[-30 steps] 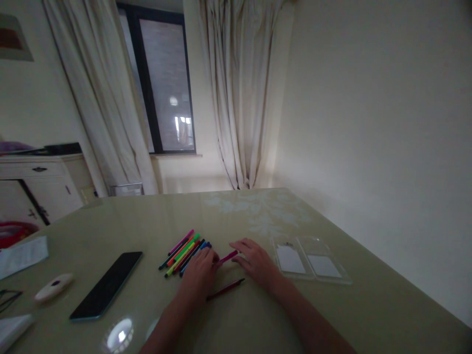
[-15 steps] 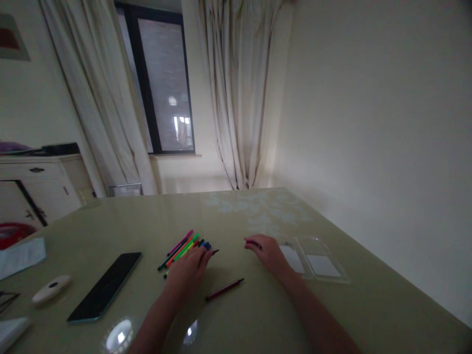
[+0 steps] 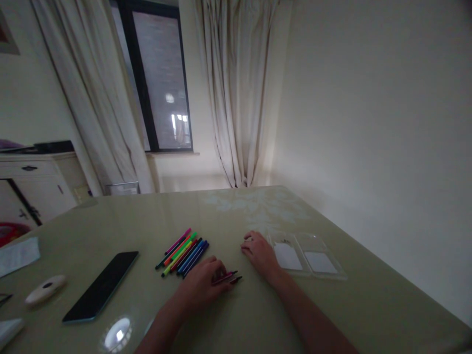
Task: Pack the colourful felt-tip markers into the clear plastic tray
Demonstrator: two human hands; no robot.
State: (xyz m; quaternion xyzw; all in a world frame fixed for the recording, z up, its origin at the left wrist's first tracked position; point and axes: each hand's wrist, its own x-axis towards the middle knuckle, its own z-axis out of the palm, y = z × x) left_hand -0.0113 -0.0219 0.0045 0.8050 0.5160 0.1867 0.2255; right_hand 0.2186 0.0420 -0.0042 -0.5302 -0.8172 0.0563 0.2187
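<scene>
My left hand (image 3: 204, 280) is closed around felt-tip pens (image 3: 226, 278), two dark tips sticking out to the right, just above the table. Beyond it lies a slanted row of several coloured felt-tip pens (image 3: 184, 253), in pink, orange, green, yellow, red and blue. My right hand (image 3: 258, 251) rests with curved, parted fingers on the table; nothing shows between them. Right beside it is an opened clear plastic case (image 3: 308, 270) with white cards (image 3: 320, 262) in its two halves.
On the left lie a black phone (image 3: 101, 285), a white oval object (image 3: 46, 290) and a sheet of paper (image 3: 18, 256). The glossy green table (image 3: 155, 211) reaches toward the curtains (image 3: 236, 98) and meets the wall (image 3: 368, 123) at right.
My left hand has moved right and nearer, off the row of pens, and taken up the dark red pen that lay alone. The pink piece no longer shows in my right hand.
</scene>
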